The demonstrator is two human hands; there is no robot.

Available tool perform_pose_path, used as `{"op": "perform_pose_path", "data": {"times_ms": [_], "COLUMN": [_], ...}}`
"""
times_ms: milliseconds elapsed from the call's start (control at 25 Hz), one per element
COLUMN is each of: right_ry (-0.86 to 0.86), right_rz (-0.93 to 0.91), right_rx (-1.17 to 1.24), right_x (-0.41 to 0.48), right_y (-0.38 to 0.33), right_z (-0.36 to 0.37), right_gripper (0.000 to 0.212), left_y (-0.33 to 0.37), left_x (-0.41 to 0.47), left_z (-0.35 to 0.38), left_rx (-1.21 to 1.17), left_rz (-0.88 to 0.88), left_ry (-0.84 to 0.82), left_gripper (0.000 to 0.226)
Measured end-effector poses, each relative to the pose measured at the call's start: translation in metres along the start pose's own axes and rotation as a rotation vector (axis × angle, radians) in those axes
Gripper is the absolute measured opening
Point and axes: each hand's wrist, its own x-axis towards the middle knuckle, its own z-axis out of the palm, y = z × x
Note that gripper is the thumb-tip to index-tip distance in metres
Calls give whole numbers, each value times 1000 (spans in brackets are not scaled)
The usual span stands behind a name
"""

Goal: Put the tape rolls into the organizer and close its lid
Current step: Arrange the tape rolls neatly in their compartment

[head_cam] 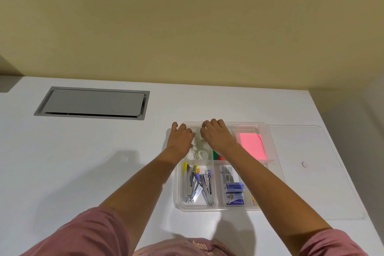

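A clear plastic organizer (270,131) with several compartments sits on the white table. Both hands reach over its back-left compartment. Two clear tape rolls (202,154) lie side by side at the near end of that compartment. A third clear roll (197,141) shows between my hands. My left hand (180,137) rests at the compartment's left rim with fingers spread, its thumb by that roll. My right hand (216,135) has its fingers curled down on the roll. The clear lid (324,183), with a small round knob, lies flat on the table to the right of the organizer.
Other compartments hold staplers (199,186), staple boxes (234,195), pink sticky notes (252,145) and green and red items (217,155). A grey cable hatch (93,103) is set into the table at back left. The wall runs along the far edge; the table's right edge is near the lid.
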Motion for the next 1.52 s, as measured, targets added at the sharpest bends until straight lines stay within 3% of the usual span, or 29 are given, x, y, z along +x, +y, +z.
{"op": "perform_pose_path", "data": {"times_ms": [240,400,520,1520], "right_ry": [-3,48,42,-31], "right_rz": [-23,75,44,21], "right_rx": [35,50,230,197], "right_x": [-1,-2,1,2], "right_y": [-4,-4,-3,-5], "right_z": [9,2,0,3], "right_gripper": [29,29,34,40], "left_y": [1,2,3,2], "left_x": [-1,-2,-3,-1], "left_z": [-2,-1,-2,-2], "left_rx": [4,-10,-13,-9], "left_rz": [-1,0,-7,-7], "left_ry": [-15,-5,-10,-17], "left_gripper": [35,36,36,32]}}
